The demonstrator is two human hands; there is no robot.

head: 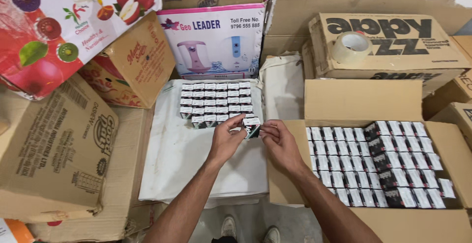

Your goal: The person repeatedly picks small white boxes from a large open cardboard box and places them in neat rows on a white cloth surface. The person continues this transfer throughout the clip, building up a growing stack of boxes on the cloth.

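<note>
Both hands, left hand (227,137) and right hand (280,142), pinch one small black-and-white box (251,126) between them at the near right corner of the stacked small boxes (215,103) on the white cloth (187,159). Right: open carton (361,100) packed with rows of like boxes.

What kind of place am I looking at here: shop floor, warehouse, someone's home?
Most likely a stockroom or packing area. Cardboard cartons are stacked all round, an open carton holds rows of small boxes, and a tape roll sits on another. Both hands hold one small box.
</note>
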